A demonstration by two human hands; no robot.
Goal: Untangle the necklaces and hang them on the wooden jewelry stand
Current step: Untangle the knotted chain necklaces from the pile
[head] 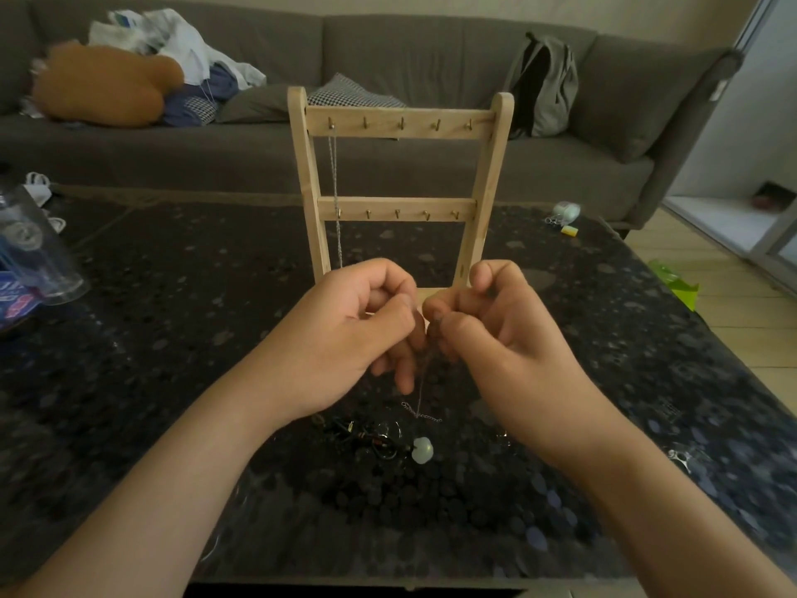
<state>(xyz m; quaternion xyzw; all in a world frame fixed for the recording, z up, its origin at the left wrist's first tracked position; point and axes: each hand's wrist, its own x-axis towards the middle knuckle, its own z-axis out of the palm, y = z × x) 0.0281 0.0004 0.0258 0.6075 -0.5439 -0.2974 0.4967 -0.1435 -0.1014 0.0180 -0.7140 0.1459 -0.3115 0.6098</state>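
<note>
Necklace chain (421, 384), thin and dark, hangs from between the two hands at the centre of the frame. The left hand (358, 334) has its thumb and forefinger pressed together on it, with the other fingers curled below. The right hand (496, 334) pinches it from the other side, knuckles almost touching the left. The exact spot where they hold it is hidden by the fingertips, and the blur there makes any knot impossible to make out. The chain's lower end trails onto the dark speckled table (172, 338) just below the hands.

Near that end, lower centre, lies a tangle of necklaces (375, 442). It is dark against the dark top and hard to separate into strands. A pale green pendant (422, 450) sits at its right edge.

Behind the hands stands the wooden jewelry stand (399, 123), upright, with two rails of small hooks. Its base is covered by the hands. A twisted silver chain (334, 179) hangs from the leftmost upper hook, and its bottom drops out of sight behind the left hand.

At the left edge a clear plastic container (34, 252) is partly cut off. Along the top runs a grey sofa (431, 45), with a heap of clothes (185, 45) at upper left and a grey backpack (545, 84) at upper right.
</note>
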